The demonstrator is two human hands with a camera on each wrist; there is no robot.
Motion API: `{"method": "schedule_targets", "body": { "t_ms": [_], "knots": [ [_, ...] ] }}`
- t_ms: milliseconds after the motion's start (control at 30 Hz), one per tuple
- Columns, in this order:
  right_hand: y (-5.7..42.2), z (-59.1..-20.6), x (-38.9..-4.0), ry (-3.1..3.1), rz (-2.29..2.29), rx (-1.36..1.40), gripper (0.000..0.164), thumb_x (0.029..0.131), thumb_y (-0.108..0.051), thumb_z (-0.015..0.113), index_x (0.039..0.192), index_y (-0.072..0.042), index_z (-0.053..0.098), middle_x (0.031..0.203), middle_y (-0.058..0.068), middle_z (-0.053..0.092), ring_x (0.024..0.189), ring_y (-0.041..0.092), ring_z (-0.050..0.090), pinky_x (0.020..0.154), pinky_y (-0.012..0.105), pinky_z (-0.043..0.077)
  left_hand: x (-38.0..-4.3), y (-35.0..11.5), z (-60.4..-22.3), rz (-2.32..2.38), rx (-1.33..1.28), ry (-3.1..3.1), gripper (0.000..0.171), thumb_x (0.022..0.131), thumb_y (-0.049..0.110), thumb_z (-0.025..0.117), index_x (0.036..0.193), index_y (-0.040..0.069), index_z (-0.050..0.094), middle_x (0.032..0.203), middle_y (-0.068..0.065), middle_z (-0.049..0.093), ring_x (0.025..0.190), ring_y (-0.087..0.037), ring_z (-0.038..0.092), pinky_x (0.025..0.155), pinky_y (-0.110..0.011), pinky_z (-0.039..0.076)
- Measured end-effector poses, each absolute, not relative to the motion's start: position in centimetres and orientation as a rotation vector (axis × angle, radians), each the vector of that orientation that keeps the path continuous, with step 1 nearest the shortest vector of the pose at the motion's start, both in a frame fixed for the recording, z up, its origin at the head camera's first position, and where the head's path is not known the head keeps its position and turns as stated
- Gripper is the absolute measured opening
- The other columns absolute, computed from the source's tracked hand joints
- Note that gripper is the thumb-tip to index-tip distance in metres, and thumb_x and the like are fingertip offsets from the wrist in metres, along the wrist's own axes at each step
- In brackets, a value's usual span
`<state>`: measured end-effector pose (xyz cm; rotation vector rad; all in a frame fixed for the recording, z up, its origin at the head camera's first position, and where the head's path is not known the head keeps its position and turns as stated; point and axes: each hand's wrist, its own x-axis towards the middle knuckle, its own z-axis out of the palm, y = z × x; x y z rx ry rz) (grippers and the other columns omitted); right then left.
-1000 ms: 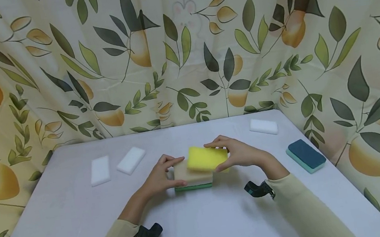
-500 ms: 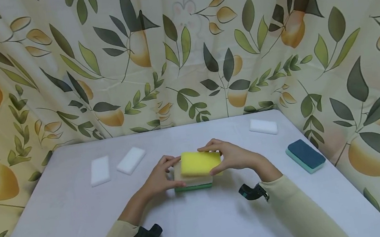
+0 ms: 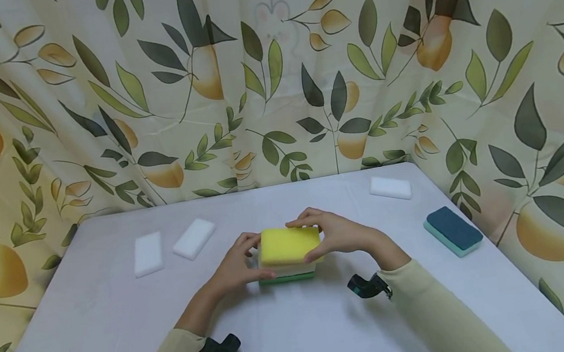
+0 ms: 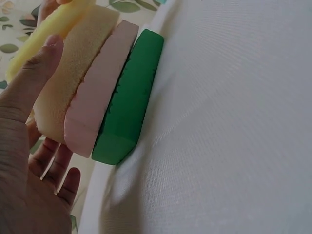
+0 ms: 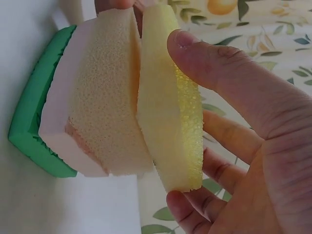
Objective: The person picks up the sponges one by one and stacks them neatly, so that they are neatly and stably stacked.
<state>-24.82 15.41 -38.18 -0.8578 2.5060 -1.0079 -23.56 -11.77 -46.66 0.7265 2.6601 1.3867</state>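
Note:
Near the middle of the table stands a stack of sponges. At its bottom lies a green block (image 4: 130,97), then a pink layer (image 4: 100,97), then a thick beige sponge (image 5: 105,83). My right hand (image 3: 340,232) pinches a yellow sponge (image 3: 286,246) by its right end, thumb in front and fingers behind. It lies over the beige sponge, slightly tilted, with a narrow gap showing in the right wrist view. My left hand (image 3: 235,267) holds the stack's left end, its thumb along the near side of the beige sponge and fingers around the far side.
Two white sponges, one farther left (image 3: 148,254) and a slanted sponge (image 3: 194,239), lie on the left. Another white sponge (image 3: 390,188) lies at the back right. A dark blue and teal sponge (image 3: 452,231) is near the right edge. A patterned curtain (image 3: 272,95) hangs behind the table.
My right hand has carried the yellow sponge left and slightly down, so that it now covers most of the beige sponge's top. My left hand has stayed nearly still.

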Motion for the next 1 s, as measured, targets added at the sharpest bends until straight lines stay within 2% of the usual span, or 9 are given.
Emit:
{"method": "schedule_targets", "body": {
  "t_ms": [500, 767, 1000],
  "knots": [
    [14.7, -38.4, -25.0, 2.502, -0.989, -0.893, 0.072, 0.074, -0.031, 0.087, 0.138, -0.018, 0.058, 0.126, 0.000, 0.054, 0.120, 0.022, 0.048, 0.104, 0.049, 0.040, -23.5, -11.9, -46.8, 1.371, 0.668, 2.645, 0.080, 0.069, 0.037, 0.090, 0.136, 0.011, 0.054, 0.130, -0.001, 0.052, 0.116, -0.019, 0.049, 0.096, -0.042, 0.045],
    [14.4, -38.5, -25.1, 2.499, -0.986, -0.898, 0.071, 0.074, -0.031, 0.087, 0.138, -0.019, 0.059, 0.126, -0.001, 0.054, 0.120, 0.022, 0.048, 0.103, 0.049, 0.040, -23.6, -11.9, -47.0, 1.383, 0.706, 2.640, 0.082, 0.070, 0.037, 0.090, 0.138, 0.009, 0.052, 0.130, -0.003, 0.052, 0.116, -0.019, 0.050, 0.097, -0.043, 0.045],
    [14.3, -38.5, -25.2, 2.504, -0.973, -0.884, 0.071, 0.073, -0.032, 0.087, 0.137, -0.020, 0.059, 0.126, -0.003, 0.054, 0.121, 0.020, 0.048, 0.104, 0.048, 0.040, -23.5, -12.0, -46.9, 1.405, 0.717, 2.630, 0.088, 0.071, 0.038, 0.089, 0.144, 0.012, 0.047, 0.132, -0.003, 0.052, 0.116, -0.018, 0.050, 0.097, -0.043, 0.044]
  ]
}}
